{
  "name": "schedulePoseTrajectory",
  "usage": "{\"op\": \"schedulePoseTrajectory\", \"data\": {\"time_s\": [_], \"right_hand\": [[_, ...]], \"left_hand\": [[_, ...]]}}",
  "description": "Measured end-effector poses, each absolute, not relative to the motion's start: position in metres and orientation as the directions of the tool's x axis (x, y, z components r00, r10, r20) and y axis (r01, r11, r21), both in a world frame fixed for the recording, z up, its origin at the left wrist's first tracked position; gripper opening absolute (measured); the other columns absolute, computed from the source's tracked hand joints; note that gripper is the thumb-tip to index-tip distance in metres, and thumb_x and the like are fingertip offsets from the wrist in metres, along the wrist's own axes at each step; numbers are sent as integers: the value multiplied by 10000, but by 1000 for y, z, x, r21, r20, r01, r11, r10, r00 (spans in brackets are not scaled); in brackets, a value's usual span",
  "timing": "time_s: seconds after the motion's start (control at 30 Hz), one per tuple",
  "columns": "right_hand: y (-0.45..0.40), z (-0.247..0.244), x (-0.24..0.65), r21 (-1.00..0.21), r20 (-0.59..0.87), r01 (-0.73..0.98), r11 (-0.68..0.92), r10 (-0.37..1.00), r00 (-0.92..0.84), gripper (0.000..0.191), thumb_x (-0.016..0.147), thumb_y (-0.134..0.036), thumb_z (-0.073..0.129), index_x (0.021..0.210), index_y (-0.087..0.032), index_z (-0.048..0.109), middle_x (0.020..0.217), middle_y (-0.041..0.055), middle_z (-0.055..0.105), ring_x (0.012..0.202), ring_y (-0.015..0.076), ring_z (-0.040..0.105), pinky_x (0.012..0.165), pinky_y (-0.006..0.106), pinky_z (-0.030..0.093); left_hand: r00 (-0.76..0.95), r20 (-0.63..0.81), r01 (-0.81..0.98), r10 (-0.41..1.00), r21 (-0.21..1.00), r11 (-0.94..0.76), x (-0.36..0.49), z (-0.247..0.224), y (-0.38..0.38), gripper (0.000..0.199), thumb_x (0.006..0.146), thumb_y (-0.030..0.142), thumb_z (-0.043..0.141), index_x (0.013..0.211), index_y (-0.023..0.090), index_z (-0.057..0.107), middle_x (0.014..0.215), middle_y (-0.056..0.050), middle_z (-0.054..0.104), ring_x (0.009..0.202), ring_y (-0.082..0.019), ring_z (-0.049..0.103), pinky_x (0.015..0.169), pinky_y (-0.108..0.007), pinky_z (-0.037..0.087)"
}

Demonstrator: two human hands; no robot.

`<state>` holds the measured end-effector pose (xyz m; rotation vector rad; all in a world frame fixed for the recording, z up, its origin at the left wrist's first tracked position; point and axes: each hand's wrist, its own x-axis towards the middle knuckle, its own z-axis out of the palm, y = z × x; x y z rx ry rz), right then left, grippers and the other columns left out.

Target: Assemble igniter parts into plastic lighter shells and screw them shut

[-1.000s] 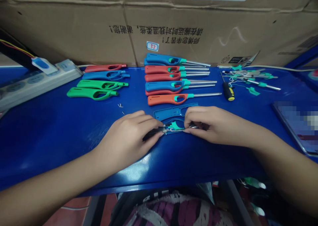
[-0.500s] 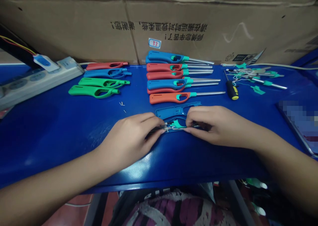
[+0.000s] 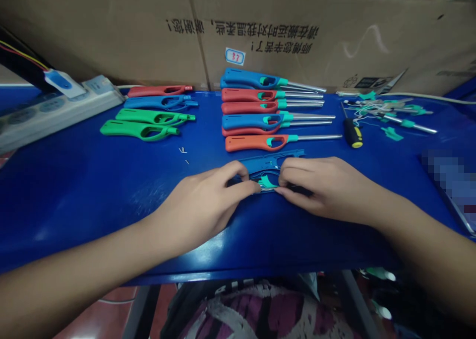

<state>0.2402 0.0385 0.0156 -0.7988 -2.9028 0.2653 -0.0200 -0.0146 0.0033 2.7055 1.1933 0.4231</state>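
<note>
Near the middle of the blue table, my left hand (image 3: pixel 208 205) presses its thumb on the inner parts of an open blue lighter shell, its fingers curled round the shell's left part. My right hand (image 3: pixel 323 187) pinches the same assembly from the right, partly hiding it. A teal trigger piece (image 3: pixel 266 181) shows between the two hands. Just behind them lies a second blue shell half (image 3: pixel 260 164), partly covered by my left fingers.
Behind the hands lies a row of lighters (image 3: pixel 256 142) with metal tubes. Coloured shells (image 3: pixel 139 129), small screws (image 3: pixel 183 150) and a power strip (image 3: pixel 55 105) are on the left. A screwdriver (image 3: pixel 352 133), loose inner parts (image 3: pixel 394 115) and a dark-edged device (image 3: pixel 449 185) are on the right.
My left thumb has moved right and over the inner parts, close to the teal piece, and its fingers have lifted and curled. My right hand keeps its grip. The view has shifted slightly.
</note>
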Motion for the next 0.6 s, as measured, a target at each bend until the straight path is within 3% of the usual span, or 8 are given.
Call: {"op": "schedulePoseTrajectory", "data": {"time_s": [0.4,0.6], "right_hand": [[40,13,241,-207,65,496,843,518,-853,197,1010,-296,465,873,-205,576,876,34,636,729,145,582,590,272,350],[37,10,235,-170,141,513,842,536,-833,208,1014,-328,469,913,-200,598,961,47,658,741,139,596,550,273,334]], "left_hand": [[637,244,682,731,262,-682,-26,1,-13,333,999,209,492,1239,319,695,1185,-40,657,875,-174,688,661,-268,520],[624,232,687,746,292,-665,-27,1,-12,333,1000,231,491,1225,341,712,1188,-32,662,802,-154,675,613,-255,509]]}}
